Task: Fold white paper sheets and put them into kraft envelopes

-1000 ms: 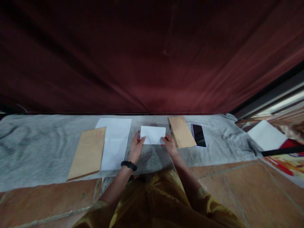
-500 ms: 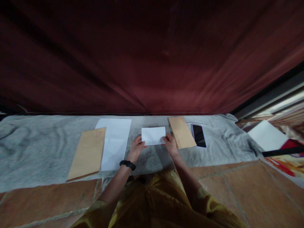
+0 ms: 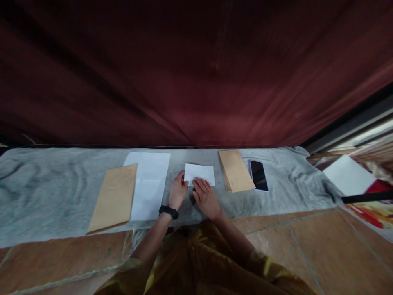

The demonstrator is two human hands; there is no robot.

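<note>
A small folded white paper (image 3: 201,173) lies on the grey cloth (image 3: 55,184) in front of me. My left hand (image 3: 178,191), with a black band on its wrist, holds down the paper's left edge with its fingertips. My right hand (image 3: 206,197) lies flat, fingers stretched out, pressing on the paper's near edge. A larger white sheet (image 3: 149,182) lies to the left, with a brown envelope (image 3: 114,197) partly over its left side. To the right lie a stack of brown envelopes (image 3: 236,170) and a dark phone (image 3: 258,175).
A dark red curtain (image 3: 196,73) hangs right behind the cloth. Brown floor tiles (image 3: 307,246) run along the near side. At the far right lie a white sheet (image 3: 348,175) and a colourful printed item (image 3: 373,213).
My right hand left the paper's right edge and moved left, now flat on the near edge. The paper has settled flat on the cloth. My left hand stays at the left edge.
</note>
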